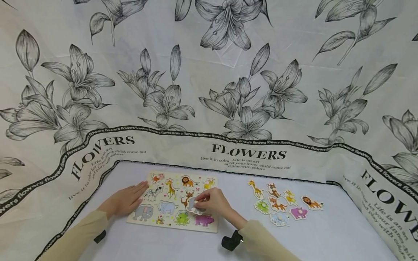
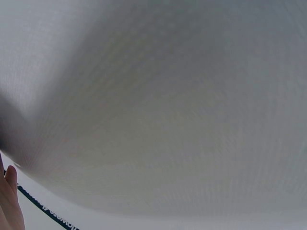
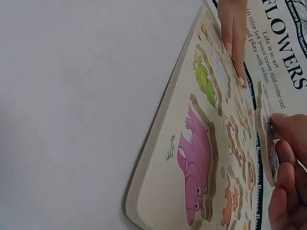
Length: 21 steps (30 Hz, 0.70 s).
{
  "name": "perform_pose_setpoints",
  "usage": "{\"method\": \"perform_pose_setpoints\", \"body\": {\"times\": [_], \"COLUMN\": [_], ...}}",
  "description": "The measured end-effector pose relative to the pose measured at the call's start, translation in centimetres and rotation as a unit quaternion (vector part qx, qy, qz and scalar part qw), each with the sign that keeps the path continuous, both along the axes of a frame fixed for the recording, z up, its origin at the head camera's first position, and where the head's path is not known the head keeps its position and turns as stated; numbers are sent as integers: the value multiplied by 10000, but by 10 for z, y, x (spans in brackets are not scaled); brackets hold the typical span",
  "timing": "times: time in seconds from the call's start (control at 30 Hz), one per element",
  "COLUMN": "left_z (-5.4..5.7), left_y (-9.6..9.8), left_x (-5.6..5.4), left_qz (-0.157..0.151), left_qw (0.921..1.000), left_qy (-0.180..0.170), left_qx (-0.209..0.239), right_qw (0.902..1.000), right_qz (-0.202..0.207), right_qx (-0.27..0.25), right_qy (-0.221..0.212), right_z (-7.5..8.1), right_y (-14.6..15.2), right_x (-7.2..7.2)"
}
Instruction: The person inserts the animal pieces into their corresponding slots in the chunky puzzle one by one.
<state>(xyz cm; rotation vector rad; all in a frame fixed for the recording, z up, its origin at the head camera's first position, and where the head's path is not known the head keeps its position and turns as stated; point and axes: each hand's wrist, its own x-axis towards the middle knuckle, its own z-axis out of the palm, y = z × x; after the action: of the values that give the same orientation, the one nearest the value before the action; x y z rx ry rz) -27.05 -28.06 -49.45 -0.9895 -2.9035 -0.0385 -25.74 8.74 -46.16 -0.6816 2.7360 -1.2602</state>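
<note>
My right hand [image 1: 213,203] pinches a grey elephant puzzle piece [image 1: 193,208] between thumb and fingers, above the lower right part of a wooden animal puzzle board [image 1: 174,225]. In the right wrist view the piece [image 3: 262,120] is seen edge-on, apart from the board, with the fingers [image 3: 286,187] beside it. My left hand [image 1: 128,199] rests on the board's left edge with straight fingers. A grey elephant picture [image 1: 143,213] lies at the board's lower left, below that hand. The left wrist view shows mostly blurred cloth, with a bit of the hand [image 2: 10,199] at its lower left.
Right of the board lie loose animal pieces: a giraffe [image 1: 255,189], a lion [image 1: 311,202], a frog [image 1: 261,207], a purple hippo [image 1: 298,213], a blue animal [image 1: 279,219] and several others. White cloth [image 1: 313,239] covers the table; a flower-printed curtain [image 1: 183,148] surrounds it.
</note>
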Motion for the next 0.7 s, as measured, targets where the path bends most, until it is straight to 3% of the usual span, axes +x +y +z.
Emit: {"method": "perform_pose_setpoints", "body": {"times": [0.53, 0.7], "left_z": [4, 1], "left_y": [1, -1], "left_x": [0, 0], "left_qz": [147, 33], "left_qw": [9997, 9999], "left_qy": [-219, -72], "left_qx": [-7, 106], "right_qw": [9997, 9998], "right_qz": [123, 180], "right_qx": [-172, -85], "right_qy": [-101, -33], "right_z": [-2, -4], "right_y": [-30, -39], "right_x": [-1, -2]}}
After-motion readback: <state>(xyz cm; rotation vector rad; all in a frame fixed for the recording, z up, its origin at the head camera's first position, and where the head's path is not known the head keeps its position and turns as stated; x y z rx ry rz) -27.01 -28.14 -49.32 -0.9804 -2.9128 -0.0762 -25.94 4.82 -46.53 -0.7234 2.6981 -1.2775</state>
